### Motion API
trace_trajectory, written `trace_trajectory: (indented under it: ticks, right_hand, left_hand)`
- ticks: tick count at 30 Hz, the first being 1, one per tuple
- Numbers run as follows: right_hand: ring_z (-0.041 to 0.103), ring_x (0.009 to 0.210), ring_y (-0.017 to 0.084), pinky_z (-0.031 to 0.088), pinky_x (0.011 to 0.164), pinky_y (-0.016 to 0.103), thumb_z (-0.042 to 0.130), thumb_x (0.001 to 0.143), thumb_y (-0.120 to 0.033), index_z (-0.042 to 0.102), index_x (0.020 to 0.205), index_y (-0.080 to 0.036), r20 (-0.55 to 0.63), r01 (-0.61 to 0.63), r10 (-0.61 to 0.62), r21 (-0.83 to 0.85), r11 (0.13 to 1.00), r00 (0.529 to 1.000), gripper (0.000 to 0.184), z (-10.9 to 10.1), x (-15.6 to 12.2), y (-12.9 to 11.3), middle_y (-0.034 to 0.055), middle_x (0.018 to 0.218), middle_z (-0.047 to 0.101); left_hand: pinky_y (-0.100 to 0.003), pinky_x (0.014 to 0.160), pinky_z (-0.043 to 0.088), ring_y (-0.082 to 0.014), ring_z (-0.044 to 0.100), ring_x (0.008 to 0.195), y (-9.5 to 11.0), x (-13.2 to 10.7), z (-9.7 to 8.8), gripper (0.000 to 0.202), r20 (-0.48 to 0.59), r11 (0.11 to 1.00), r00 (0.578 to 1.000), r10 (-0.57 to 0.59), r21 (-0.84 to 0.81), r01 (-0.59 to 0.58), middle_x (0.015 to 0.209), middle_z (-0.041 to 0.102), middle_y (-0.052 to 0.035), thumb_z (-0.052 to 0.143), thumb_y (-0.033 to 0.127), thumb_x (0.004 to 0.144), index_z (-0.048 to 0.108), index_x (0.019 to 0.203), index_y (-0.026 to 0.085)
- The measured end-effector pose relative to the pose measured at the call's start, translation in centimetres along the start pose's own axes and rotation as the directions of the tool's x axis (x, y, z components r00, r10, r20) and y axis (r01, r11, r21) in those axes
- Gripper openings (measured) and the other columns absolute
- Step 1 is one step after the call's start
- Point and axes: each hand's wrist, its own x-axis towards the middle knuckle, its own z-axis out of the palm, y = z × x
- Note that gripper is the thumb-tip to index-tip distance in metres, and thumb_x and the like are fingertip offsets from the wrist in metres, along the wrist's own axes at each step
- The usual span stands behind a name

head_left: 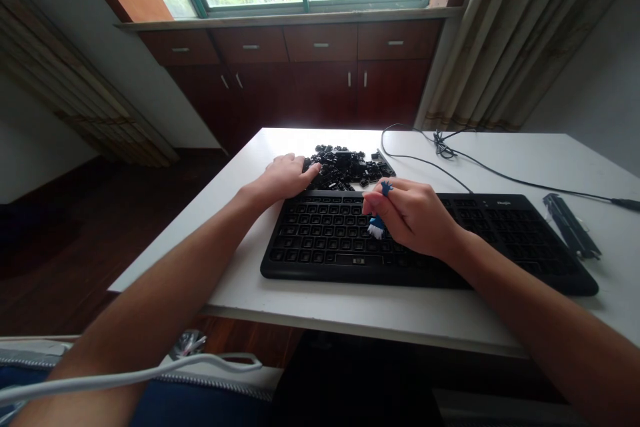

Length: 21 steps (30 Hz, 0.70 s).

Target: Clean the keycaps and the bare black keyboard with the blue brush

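A black keyboard point(500, 240) with its keycaps removed lies on the white table point(310, 300). My right hand point(417, 217) is closed around a small blue brush point(377, 225), whose white bristles touch the keyboard's middle rows. My left hand point(285, 177) rests flat at the keyboard's far left corner, fingers stretched toward a pile of loose black keycaps point(345, 170) just behind the keyboard.
A black cable point(500, 177) runs from the keyboard across the back right of the table. A black strip-shaped part point(570, 223) lies right of the keyboard. Dark wooden cabinets point(320, 73) and a window stand beyond. A white cord point(125, 377) crosses my lap.
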Motion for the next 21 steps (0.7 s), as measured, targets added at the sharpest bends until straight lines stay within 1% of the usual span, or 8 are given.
trace_trajectory:
  ticks: [4,9,12,15,18,21]
  right_hand:
    - [0.066,0.072,0.012,0.048,0.07,0.028,0.044,0.112,-0.036,0.072,0.085,-0.014,-0.018,-0.003,0.003,-0.007,1.0,1.0,0.045,0.0,-0.03,-0.05,0.0062,0.08,0.073]
    - [0.064,0.072,0.012,0.048,0.07,0.029,0.044,0.112,-0.033,0.073,0.086,-0.014,-0.068,0.019,-0.012,0.108,0.994,0.998,0.043,-0.31,-0.21,-0.23,0.0061,0.08,0.072]
    - [0.064,0.071,0.011,0.049,0.07,0.028,0.042,0.113,-0.033,0.073,0.084,-0.015,-0.061,0.019,-0.01,0.149,0.989,0.998,0.046,-0.41,-0.24,-0.23,0.0052,0.079,0.072]
    - [0.065,0.071,0.011,0.047,0.069,0.028,0.042,0.113,-0.034,0.071,0.081,-0.016,-0.031,0.014,-0.01,0.136,0.991,0.999,0.047,-0.36,-0.19,-0.15,0.004,0.077,0.073]
    - [0.065,0.07,0.012,0.046,0.067,0.028,0.043,0.112,-0.036,0.071,0.08,-0.016,-0.008,-0.007,0.007,0.082,0.997,1.0,0.047,-0.23,-0.13,-0.07,0.0038,0.076,0.073]
    - [0.066,0.07,0.012,0.045,0.067,0.028,0.044,0.112,-0.038,0.072,0.081,-0.015,-0.015,-0.019,0.019,0.025,1.0,1.0,0.048,-0.1,-0.09,-0.03,0.0039,0.076,0.072]
  left_hand:
    - [-0.051,0.11,0.046,-0.0398,0.058,0.128,-0.04,0.02,0.06,0.078,0.0,1.0,1.0,-0.006,0.006,0.006,0.134,0.065,-0.0222,0.025,0.07,0.101,0.067,0.134,0.014]
    - [-0.051,0.11,0.046,-0.0399,0.058,0.128,-0.12,0.09,0.14,0.08,-0.001,1.0,1.0,-0.01,0.013,0.01,0.135,0.065,-0.023,0.025,0.071,0.1,0.066,0.135,0.013]
    - [-0.052,0.11,0.045,-0.0406,0.058,0.129,-0.13,0.11,0.12,0.08,0.002,1.0,1.0,-0.004,0.01,0.004,0.135,0.064,-0.0243,0.025,0.071,0.1,0.066,0.135,0.011]
    - [-0.052,0.11,0.046,-0.0412,0.058,0.128,-0.11,0.08,0.09,0.081,0.003,1.0,1.0,-0.001,0.006,0.001,0.134,0.064,-0.0254,0.024,0.07,0.101,0.066,0.134,0.009]
    - [-0.052,0.11,0.046,-0.0404,0.058,0.129,-0.1,0.06,0.09,0.079,0.004,1.0,1.0,-0.003,0.004,0.002,0.134,0.065,-0.0234,0.024,0.071,0.101,0.066,0.134,0.012]
    - [-0.051,0.11,0.046,-0.04,0.057,0.129,-0.12,0.06,0.13,0.079,0.003,1.0,1.0,-0.004,0.006,0.004,0.135,0.065,-0.0228,0.024,0.071,0.1,0.066,0.135,0.014]
